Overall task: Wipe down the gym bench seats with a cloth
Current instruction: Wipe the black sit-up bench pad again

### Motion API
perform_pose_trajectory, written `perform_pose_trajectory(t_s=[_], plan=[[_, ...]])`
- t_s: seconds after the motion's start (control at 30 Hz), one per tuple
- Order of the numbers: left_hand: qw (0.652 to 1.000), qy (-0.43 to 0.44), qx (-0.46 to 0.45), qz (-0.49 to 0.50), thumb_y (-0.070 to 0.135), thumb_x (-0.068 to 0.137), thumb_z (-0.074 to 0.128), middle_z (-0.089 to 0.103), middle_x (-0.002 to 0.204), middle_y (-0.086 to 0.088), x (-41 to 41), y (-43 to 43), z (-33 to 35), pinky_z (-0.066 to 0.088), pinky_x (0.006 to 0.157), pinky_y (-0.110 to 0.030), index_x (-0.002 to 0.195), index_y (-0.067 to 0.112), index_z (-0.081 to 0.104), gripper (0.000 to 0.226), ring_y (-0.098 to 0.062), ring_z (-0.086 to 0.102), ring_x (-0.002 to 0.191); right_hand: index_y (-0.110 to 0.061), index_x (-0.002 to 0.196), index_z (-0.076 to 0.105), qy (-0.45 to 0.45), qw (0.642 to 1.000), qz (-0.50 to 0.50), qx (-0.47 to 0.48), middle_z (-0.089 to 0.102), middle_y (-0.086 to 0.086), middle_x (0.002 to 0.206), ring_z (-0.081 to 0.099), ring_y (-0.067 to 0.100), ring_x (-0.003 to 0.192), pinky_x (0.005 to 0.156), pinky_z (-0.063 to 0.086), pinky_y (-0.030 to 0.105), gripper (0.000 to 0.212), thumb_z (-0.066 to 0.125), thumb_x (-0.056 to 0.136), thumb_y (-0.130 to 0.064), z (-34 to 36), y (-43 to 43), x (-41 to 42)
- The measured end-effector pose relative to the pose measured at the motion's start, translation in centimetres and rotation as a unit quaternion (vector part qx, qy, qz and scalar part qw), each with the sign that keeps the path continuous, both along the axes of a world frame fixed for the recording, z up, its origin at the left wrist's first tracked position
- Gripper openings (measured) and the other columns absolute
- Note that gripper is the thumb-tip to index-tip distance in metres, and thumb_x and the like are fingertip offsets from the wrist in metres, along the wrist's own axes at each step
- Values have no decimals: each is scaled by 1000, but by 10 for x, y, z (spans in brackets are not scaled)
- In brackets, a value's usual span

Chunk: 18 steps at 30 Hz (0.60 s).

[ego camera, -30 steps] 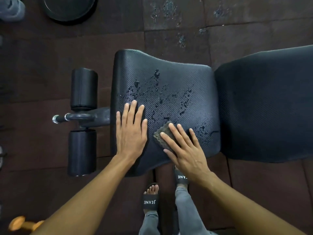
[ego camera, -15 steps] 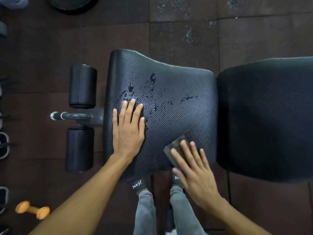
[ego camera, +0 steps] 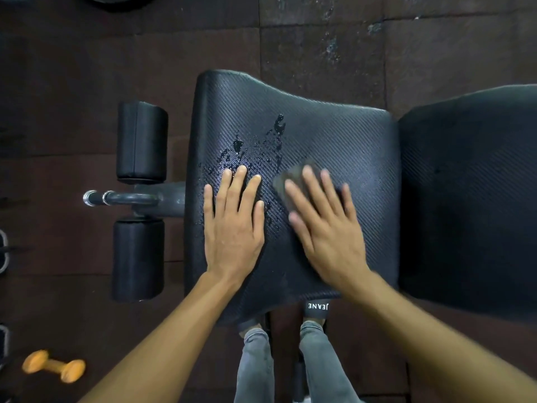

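The black textured bench seat fills the middle of the view. Water droplets lie on its left-centre part. My left hand rests flat on the seat's left side, fingers apart, holding nothing. My right hand presses flat on a small dark grey cloth, which peeks out past the fingertips; the hand is blurred with motion. The rest of the cloth is hidden under the palm.
The bench's black back pad adjoins the seat on the right. Two black foam rollers on a metal bar stick out to the left. An orange dumbbell lies on the dark rubber floor. My legs and sandals stand below the seat.
My right hand slid the cloth from the seat's near edge up to the middle. The droplets on the right part of the seat are gone. My left hand stayed put.
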<state>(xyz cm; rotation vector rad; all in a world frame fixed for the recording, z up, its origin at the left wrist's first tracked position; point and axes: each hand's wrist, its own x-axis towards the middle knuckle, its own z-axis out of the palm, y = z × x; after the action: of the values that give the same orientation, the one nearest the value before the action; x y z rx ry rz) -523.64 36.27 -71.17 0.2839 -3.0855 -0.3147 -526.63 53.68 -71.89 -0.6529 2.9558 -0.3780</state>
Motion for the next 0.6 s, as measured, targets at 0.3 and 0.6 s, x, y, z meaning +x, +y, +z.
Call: perform_pose_trajectory(t_s=[0.3, 0.6], plan=[[1000, -11, -6, 4, 31, 103, 40, 31, 158, 0, 0, 1, -1, 15, 122, -47, 146, 22, 40, 44, -18, 20, 149, -35, 157, 20, -64, 988, -141, 8, 10, -1, 167, 7, 24, 154, 123, 5, 51, 53, 25, 105, -47, -6, 38, -105], [986, 37, 135, 92, 20, 100, 43, 30, 157, -1, -13, 2, 16, 11, 122, -48, 144, 16, 41, 45, -18, 18, 149, -32, 158, 10, -164, 974, -69, -136, -1, -3, 168, -7, 18, 154, 124, -6, 43, 55, 23, 106, -45, 21, -79, -91]])
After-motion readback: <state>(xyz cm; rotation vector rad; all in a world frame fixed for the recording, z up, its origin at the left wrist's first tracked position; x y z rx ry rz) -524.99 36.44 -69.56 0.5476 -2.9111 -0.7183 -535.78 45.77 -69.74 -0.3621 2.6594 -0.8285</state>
